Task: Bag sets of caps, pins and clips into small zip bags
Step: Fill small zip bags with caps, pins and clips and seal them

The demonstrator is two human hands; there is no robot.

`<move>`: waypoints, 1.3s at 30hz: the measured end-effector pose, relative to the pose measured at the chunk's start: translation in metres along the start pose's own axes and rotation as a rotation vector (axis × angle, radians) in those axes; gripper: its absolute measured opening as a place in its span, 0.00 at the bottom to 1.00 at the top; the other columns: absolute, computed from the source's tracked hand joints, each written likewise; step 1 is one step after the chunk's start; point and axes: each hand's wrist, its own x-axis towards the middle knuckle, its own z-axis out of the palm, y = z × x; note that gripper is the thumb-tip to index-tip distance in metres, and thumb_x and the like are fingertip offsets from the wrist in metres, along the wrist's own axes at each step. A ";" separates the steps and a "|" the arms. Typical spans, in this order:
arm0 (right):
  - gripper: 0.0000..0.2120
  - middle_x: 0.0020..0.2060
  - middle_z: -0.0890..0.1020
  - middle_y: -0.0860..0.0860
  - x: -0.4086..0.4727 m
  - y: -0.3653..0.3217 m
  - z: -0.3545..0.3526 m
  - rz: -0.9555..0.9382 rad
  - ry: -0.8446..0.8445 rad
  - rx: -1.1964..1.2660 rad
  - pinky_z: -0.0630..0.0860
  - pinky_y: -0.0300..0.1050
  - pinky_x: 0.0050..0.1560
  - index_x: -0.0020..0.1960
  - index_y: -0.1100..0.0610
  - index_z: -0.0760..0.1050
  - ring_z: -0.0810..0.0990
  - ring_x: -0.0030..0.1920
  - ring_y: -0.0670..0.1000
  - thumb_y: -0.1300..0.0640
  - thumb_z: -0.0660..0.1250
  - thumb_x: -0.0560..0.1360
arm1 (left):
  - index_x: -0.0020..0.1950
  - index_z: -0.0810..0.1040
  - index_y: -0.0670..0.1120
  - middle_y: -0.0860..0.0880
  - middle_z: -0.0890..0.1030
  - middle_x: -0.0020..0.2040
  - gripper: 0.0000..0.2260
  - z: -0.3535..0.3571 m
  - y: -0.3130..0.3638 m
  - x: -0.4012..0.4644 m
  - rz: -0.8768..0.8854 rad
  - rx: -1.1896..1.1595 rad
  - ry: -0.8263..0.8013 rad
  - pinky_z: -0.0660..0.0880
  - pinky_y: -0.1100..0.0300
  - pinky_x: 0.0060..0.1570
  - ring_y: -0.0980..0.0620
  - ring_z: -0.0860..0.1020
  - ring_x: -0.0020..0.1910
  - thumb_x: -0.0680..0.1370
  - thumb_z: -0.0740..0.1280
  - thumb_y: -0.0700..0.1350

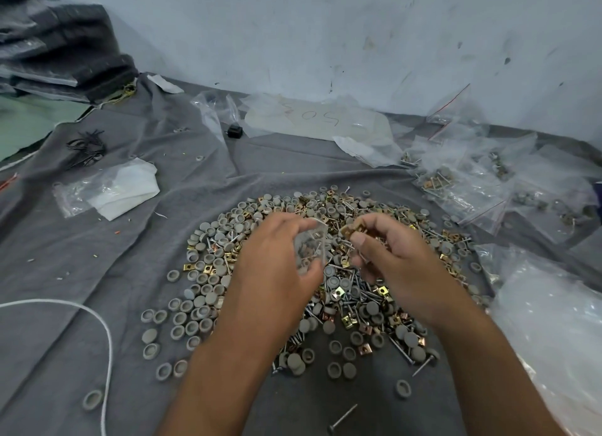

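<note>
While the left hand point(277, 253) grips a small bag point(311, 246), the right hand point(391, 256) pinches gold clips point(353, 229) just right of it, above the pile point(208, 289).

Cloth point(97, 272): plain mid grey, no pattern.
Caps point(195, 308): dull grey-green, all alike.
Clips point(338, 292): mostly shiny brass yellow, a few coppery pink.
Pins point(345, 414): bare silver metal.
Small bag point(311, 243): clear, its contents blurred, perhaps grey and copper.
Filled bags point(462, 188): clear with a thin red line (along the zip edge).
Cord point(97, 318): white.
Wall point(358, 28): pale blue-grey, dark scuffs.
Folded stack point(58, 44): dark grey.
Paper point(127, 188): white.
</note>
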 end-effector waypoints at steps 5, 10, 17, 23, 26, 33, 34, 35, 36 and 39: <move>0.03 0.39 0.80 0.42 -0.010 -0.007 0.015 -0.150 0.052 -0.296 0.72 0.30 0.39 0.50 0.45 0.77 0.79 0.38 0.40 0.54 0.67 0.80 | 0.65 0.77 0.55 0.63 0.73 0.55 0.21 0.005 0.003 -0.001 0.039 0.003 -0.008 0.75 0.62 0.56 0.63 0.71 0.48 0.73 0.75 0.50; 0.05 0.45 0.79 0.41 -0.010 -0.011 0.025 -0.266 0.232 -0.448 0.77 0.36 0.48 0.52 0.50 0.83 0.79 0.46 0.41 0.58 0.73 0.76 | 0.65 0.78 0.53 0.61 0.75 0.55 0.20 0.009 0.002 0.001 0.054 0.033 -0.003 0.70 0.68 0.52 0.62 0.70 0.46 0.73 0.74 0.50; 0.11 0.48 0.80 0.44 -0.012 -0.012 0.028 -0.336 0.278 -0.534 0.76 0.35 0.49 0.59 0.51 0.83 0.78 0.47 0.42 0.57 0.72 0.77 | 0.62 0.79 0.52 0.60 0.75 0.53 0.20 0.009 0.001 0.000 0.064 0.032 -0.004 0.66 0.70 0.49 0.62 0.69 0.44 0.72 0.75 0.49; 0.10 0.43 0.85 0.37 -0.010 -0.017 0.029 -0.319 0.362 -0.387 0.77 0.32 0.46 0.52 0.45 0.81 0.82 0.45 0.36 0.52 0.78 0.72 | 0.64 0.79 0.51 0.59 0.76 0.55 0.19 0.007 0.003 0.000 0.066 0.020 -0.010 0.67 0.70 0.51 0.62 0.71 0.46 0.73 0.74 0.49; 0.09 0.43 0.84 0.36 -0.010 -0.016 0.026 -0.307 0.342 -0.343 0.78 0.30 0.40 0.52 0.46 0.82 0.83 0.42 0.37 0.50 0.77 0.73 | 0.63 0.78 0.53 0.60 0.75 0.54 0.18 0.004 0.003 0.000 0.053 0.006 -0.011 0.68 0.73 0.47 0.64 0.71 0.44 0.74 0.73 0.50; 0.08 0.45 0.82 0.41 -0.005 0.016 0.015 0.036 -0.026 -0.522 0.71 0.29 0.39 0.53 0.46 0.79 0.78 0.42 0.34 0.56 0.62 0.84 | 0.64 0.79 0.54 0.61 0.74 0.48 0.21 -0.012 -0.007 0.003 -0.026 -0.028 0.074 0.66 0.78 0.45 0.65 0.73 0.45 0.72 0.77 0.47; 0.10 0.48 0.82 0.42 -0.004 0.021 0.021 0.050 -0.114 -0.625 0.72 0.30 0.42 0.56 0.47 0.80 0.79 0.47 0.37 0.58 0.61 0.84 | 0.64 0.79 0.53 0.61 0.75 0.49 0.21 -0.013 -0.007 0.004 -0.023 -0.019 0.077 0.66 0.77 0.44 0.63 0.73 0.44 0.72 0.77 0.47; 0.10 0.51 0.82 0.45 -0.001 0.025 0.027 0.042 -0.178 -0.720 0.73 0.35 0.49 0.58 0.49 0.80 0.79 0.52 0.43 0.59 0.61 0.84 | 0.64 0.80 0.52 0.59 0.76 0.49 0.21 -0.013 -0.007 0.004 -0.019 -0.012 0.077 0.66 0.77 0.44 0.63 0.73 0.44 0.72 0.77 0.47; 0.09 0.53 0.81 0.47 0.000 0.028 0.032 0.028 -0.201 -0.768 0.73 0.41 0.54 0.59 0.51 0.80 0.78 0.55 0.47 0.58 0.62 0.84 | 0.64 0.80 0.52 0.59 0.76 0.50 0.21 -0.013 -0.006 0.004 -0.015 -0.009 0.075 0.66 0.77 0.44 0.64 0.73 0.44 0.72 0.77 0.47; 0.08 0.55 0.75 0.46 -0.001 0.033 0.039 0.033 -0.141 -0.793 0.71 0.42 0.57 0.60 0.48 0.76 0.71 0.57 0.47 0.52 0.66 0.81 | 0.63 0.79 0.53 0.61 0.75 0.49 0.20 -0.011 -0.004 0.003 -0.008 -0.025 0.072 0.65 0.80 0.45 0.69 0.72 0.46 0.72 0.77 0.46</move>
